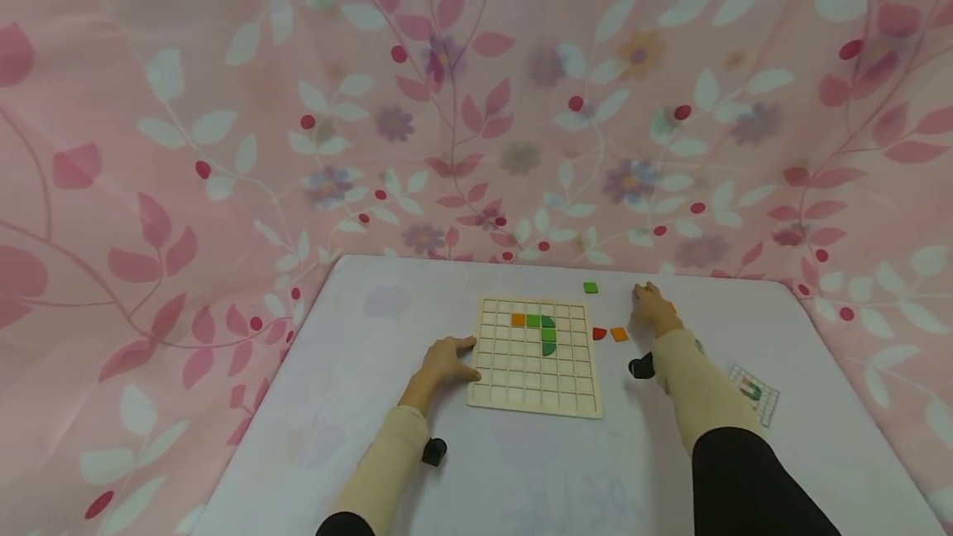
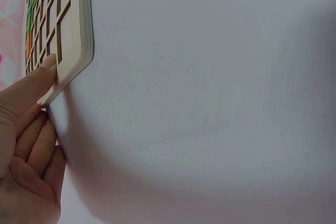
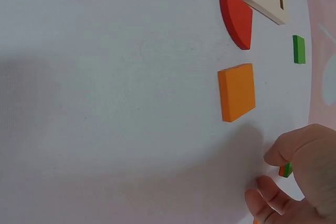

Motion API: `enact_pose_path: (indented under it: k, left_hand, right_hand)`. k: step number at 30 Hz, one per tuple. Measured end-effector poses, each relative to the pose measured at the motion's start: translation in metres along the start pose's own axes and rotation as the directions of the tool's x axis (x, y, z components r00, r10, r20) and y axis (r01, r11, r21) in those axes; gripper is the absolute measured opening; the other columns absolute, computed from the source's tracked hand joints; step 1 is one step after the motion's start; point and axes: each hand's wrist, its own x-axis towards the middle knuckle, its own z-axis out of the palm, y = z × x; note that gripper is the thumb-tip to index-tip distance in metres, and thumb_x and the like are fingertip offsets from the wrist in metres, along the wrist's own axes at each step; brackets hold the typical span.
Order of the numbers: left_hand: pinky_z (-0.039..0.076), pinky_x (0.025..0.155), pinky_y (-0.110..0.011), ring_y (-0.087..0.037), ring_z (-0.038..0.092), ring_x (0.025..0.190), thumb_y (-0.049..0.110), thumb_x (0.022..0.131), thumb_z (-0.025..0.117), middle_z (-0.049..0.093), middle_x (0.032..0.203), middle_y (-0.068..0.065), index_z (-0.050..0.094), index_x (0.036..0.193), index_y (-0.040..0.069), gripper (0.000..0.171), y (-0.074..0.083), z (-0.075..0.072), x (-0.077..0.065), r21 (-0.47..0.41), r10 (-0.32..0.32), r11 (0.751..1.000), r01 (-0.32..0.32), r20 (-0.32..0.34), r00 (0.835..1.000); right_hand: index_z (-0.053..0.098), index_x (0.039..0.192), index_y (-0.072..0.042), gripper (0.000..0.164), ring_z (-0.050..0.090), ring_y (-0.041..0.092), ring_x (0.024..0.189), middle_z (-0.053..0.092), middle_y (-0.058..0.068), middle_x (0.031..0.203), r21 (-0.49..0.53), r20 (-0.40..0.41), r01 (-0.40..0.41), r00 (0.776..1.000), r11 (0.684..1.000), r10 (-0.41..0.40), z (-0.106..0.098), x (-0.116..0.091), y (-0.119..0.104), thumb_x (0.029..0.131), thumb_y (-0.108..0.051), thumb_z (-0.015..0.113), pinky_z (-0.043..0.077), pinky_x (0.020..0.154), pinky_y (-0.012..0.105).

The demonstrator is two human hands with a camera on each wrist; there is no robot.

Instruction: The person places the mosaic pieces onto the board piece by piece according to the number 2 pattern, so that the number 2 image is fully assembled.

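A pale wooden grid board (image 1: 514, 397) lies on the table, with an orange square (image 1: 518, 319), green squares and dark green quarter-round pieces set in its upper cells. At its left edge, my left hand (image 1: 445, 361) grips the board; the left wrist view shows the thumb (image 2: 39, 80) on the rim and the other fingers bent against the side. My right hand (image 1: 655, 310) reaches down at the far right of the table. Its thumb and fingers are bent with a gap between them, and a small green and red piece (image 3: 285, 170) shows just beyond the thumb.
Right of the board lie a red quarter-round piece (image 1: 599, 333) and an orange square tile (image 1: 620, 334). A green square (image 1: 591, 288) is near the table's back edge. A printed pattern card (image 1: 767, 408) lies by the right forearm. Floral cloth (image 1: 476, 122) hangs behind the table.
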Motion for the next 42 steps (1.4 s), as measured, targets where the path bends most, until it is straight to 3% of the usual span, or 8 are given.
enact_pose_path:
  k: [6,15,20,23,27,31,42]
  left_hand:
    - [0.038,0.104,-0.047,-0.036,0.046,0.125,0.022,0.066,0.086,0.054,0.134,-0.013,0.057,0.13,0.011,0.071,0.0,0.001,0.001,-0.014,-0.003,1.0,0.003,0.006,1.0]
    - [0.037,0.104,-0.047,-0.036,0.047,0.125,0.023,0.065,0.086,0.054,0.134,-0.013,0.058,0.13,0.01,0.071,0.001,0.0,0.0,-0.013,-0.009,1.0,0.009,0.006,1.0]
    - [0.036,0.105,-0.048,-0.037,0.045,0.126,0.022,0.065,0.086,0.053,0.135,-0.013,0.057,0.13,0.009,0.072,0.002,-0.001,-0.002,-0.048,-0.025,0.999,0.026,0.011,1.0]
    - [0.036,0.105,-0.049,-0.037,0.044,0.127,0.022,0.065,0.086,0.052,0.136,-0.013,0.057,0.13,0.009,0.073,0.002,0.0,-0.003,-0.05,-0.024,0.998,0.025,0.013,1.0]
    - [0.036,0.105,-0.048,-0.037,0.045,0.127,0.023,0.065,0.086,0.052,0.136,-0.012,0.057,0.13,0.01,0.073,0.003,0.0,-0.003,-0.047,-0.026,0.999,0.027,0.012,1.0]
    - [0.036,0.105,-0.049,-0.037,0.045,0.126,0.021,0.065,0.086,0.053,0.135,-0.012,0.057,0.13,0.009,0.072,0.004,-0.002,-0.003,-0.048,-0.014,0.999,0.014,0.008,1.0]
    - [0.037,0.104,-0.048,-0.037,0.046,0.125,0.023,0.065,0.086,0.054,0.134,-0.012,0.057,0.13,0.01,0.072,0.002,0.0,-0.001,-0.022,-0.016,1.0,0.016,-0.001,1.0]
  right_hand:
    - [0.003,0.149,0.001,0.065,0.012,0.06,0.13,-0.019,0.029,0.15,0.022,0.037,-0.043,0.998,0.999,0.042,0.008,-0.007,-0.001,0.093,-0.002,0.036,0.02,0.097,0.074]
    - [0.019,0.142,0.012,0.063,0.009,0.051,0.136,0.003,0.035,0.149,-0.003,0.023,0.001,1.0,1.0,0.0,0.002,0.002,0.002,0.086,0.002,0.045,0.02,0.105,0.066]
    - [0.029,0.138,0.016,0.057,0.024,0.052,0.13,0.022,0.038,0.141,0.0,-0.083,0.059,0.995,0.998,-0.059,0.011,0.005,0.011,0.086,0.006,0.051,0.027,0.106,0.06]
    - [0.039,0.13,0.02,0.047,0.036,0.053,0.12,0.036,0.042,0.129,-0.015,-0.194,0.09,0.977,0.996,-0.091,0.018,0.003,0.015,0.086,0.008,0.049,0.035,0.1,0.058]
    - [0.051,0.117,0.02,0.035,0.046,0.052,0.105,0.047,0.042,0.112,0.013,-0.316,0.088,0.945,0.996,-0.08,0.024,-0.005,0.019,0.086,0.006,0.047,0.043,0.089,0.056]
    - [0.056,0.11,0.02,0.03,0.049,0.05,0.103,0.051,0.04,0.108,0.046,-0.363,0.079,0.93,0.996,-0.057,0.027,-0.012,0.024,0.088,0.001,0.052,0.044,0.088,0.056]
    - [0.053,0.11,0.019,0.04,0.054,0.041,0.09,0.058,0.032,0.1,0.202,-0.281,0.104,0.959,0.974,-0.044,0.034,-0.034,0.024,0.082,-0.008,0.061,0.047,0.082,0.053]
